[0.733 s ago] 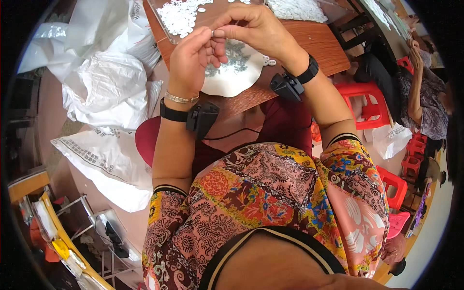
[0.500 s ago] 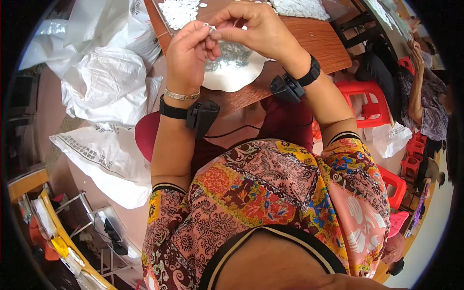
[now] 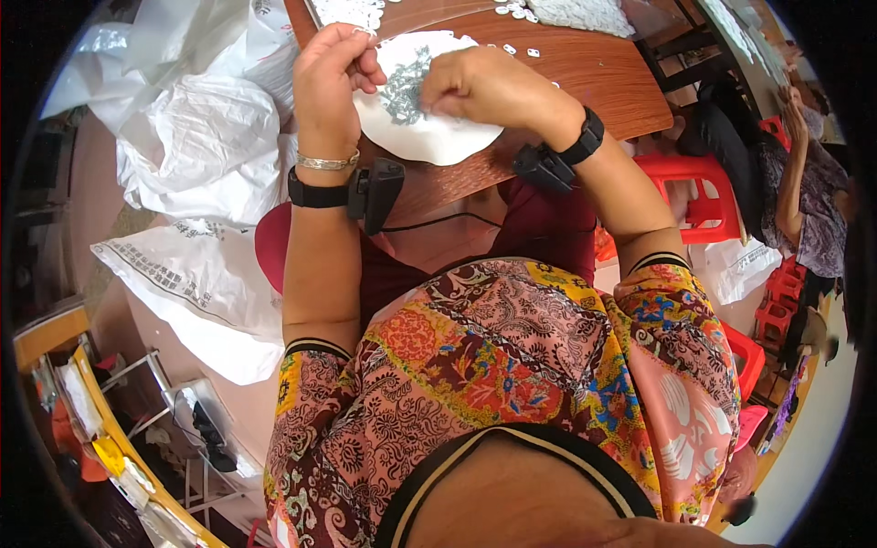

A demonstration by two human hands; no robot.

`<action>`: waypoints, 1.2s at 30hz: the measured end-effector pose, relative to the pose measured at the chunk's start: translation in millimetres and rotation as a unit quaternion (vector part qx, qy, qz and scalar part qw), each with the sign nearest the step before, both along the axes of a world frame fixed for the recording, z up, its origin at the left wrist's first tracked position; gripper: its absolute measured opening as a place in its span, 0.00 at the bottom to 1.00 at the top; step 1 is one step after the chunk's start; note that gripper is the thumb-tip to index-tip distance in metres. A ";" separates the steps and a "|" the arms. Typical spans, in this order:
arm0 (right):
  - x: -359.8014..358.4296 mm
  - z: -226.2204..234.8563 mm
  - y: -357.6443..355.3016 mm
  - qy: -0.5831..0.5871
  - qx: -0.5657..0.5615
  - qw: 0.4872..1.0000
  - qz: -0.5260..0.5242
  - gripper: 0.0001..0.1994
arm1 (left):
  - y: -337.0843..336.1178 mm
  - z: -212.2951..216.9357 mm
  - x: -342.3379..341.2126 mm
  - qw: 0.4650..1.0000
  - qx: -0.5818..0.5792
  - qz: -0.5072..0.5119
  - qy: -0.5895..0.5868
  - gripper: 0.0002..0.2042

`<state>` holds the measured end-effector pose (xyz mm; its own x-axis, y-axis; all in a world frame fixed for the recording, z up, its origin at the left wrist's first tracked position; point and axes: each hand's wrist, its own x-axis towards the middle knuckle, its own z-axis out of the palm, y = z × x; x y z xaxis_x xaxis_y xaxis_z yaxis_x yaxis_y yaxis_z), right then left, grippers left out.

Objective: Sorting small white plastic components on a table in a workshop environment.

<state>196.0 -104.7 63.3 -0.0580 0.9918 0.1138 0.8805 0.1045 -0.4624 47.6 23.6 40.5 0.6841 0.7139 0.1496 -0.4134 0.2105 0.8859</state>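
At the far left of the table, my left hand [image 3: 331, 68] pinches a small white plastic piece [image 3: 365, 32] between thumb and forefinger. My right hand [image 3: 484, 89] is low over a pile of small grey metal-looking parts [image 3: 405, 87], its fingers drawn together at the pile's right edge. What these fingers hold, if anything, is hidden. Under the pile lies a white round sheet [image 3: 429, 146] with a wavy edge, partly overhanging the near edge of the brown wooden table [image 3: 594, 78].
Many white pieces [image 3: 347, 13] lie at the table's far left, with a few loose white rings [image 3: 518, 12] near a white mass [image 3: 585, 14]. White sacks [image 3: 201, 151] cover the floor at left. A red stool [image 3: 699, 196] and another person [image 3: 808, 183] are at right.
My hands have parted. The left moved slightly left with the white piece; the right came down from it onto the grey parts.
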 end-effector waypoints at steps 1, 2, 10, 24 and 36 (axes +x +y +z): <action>-1.5 -6.9 0.8 -0.025 0.006 0.999 0.034 0.04 | 1.3 0.6 -0.9 1.000 -0.001 0.001 0.001 0.08; -3.3 -12.8 1.4 -0.049 0.013 0.996 0.067 0.04 | 2.2 1.3 -1.6 1.000 -0.003 0.000 -0.004 0.09; -4.0 -27.6 9.0 -0.176 0.025 0.983 0.042 0.02 | 2.8 -2.5 -1.4 1.000 0.008 -0.029 0.001 0.08; 1.0 -14.7 4.9 -0.001 0.080 0.995 -0.060 0.09 | -5.8 -1.1 0.3 1.000 0.021 -0.020 0.006 0.08; 15.5 -3.1 -1.2 0.358 0.055 0.923 -0.128 0.09 | -22.2 1.5 4.2 0.995 0.024 -0.087 0.037 0.07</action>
